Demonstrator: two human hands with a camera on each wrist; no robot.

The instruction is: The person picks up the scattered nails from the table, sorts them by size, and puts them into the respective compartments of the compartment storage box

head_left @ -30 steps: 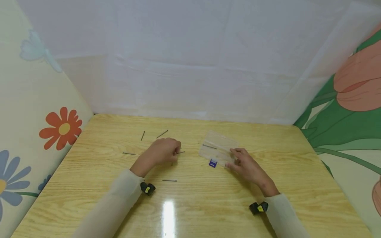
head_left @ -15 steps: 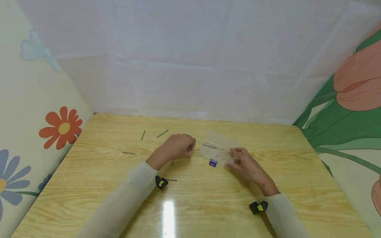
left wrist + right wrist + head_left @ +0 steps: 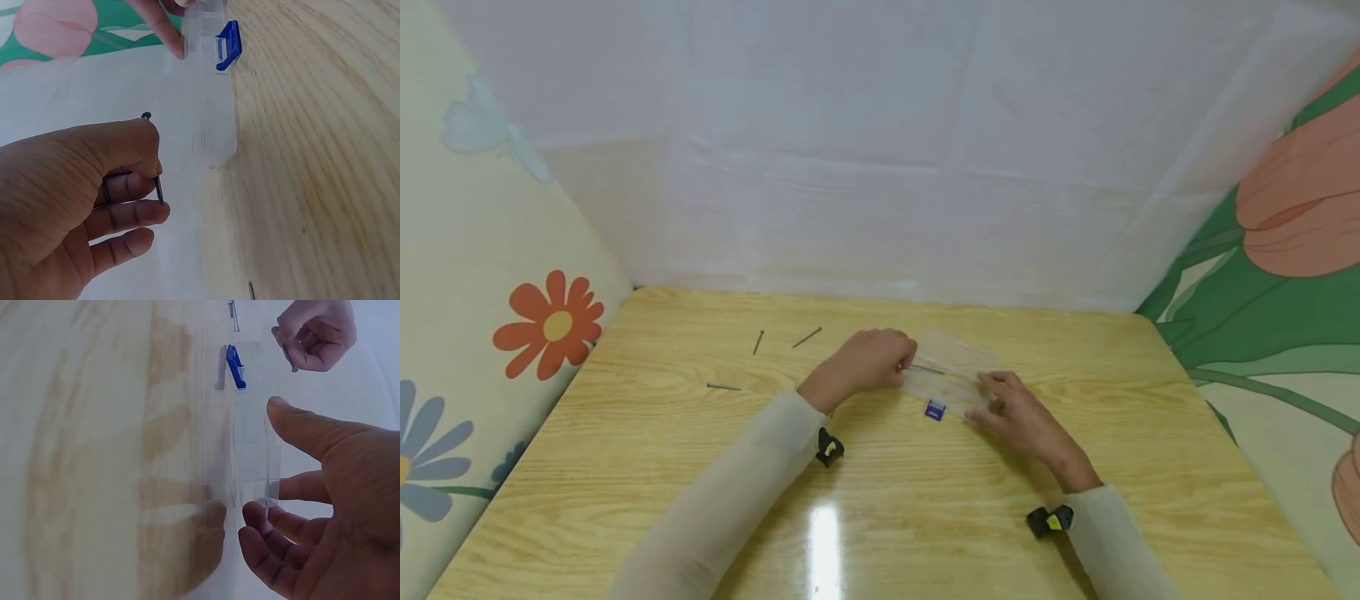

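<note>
My left hand (image 3: 872,360) pinches a dark nail (image 3: 159,190) between thumb and forefinger, its head showing above the finger and its point below. It hovers at the left end of a clear plastic box (image 3: 958,354) with a blue latch (image 3: 935,410). Inside that box lies another nail, partly overlapped by the left fingers in the head view. At the box's right end, my right hand (image 3: 1018,421) grips the corner, its thumb (image 3: 294,422) along one edge and its fingers (image 3: 253,515) curled at the end.
Loose nails lie on the wooden table (image 3: 925,517) to the left: one nail (image 3: 724,387) nearest, plus a short-looking nail (image 3: 758,342) and a slanted nail (image 3: 807,337) farther back. A white sheet (image 3: 850,167) closes off the back; printed panels stand on both sides.
My left hand has carried the pinched nail rightward across the table to the box's left end. My right hand and the box have stayed in place.
</note>
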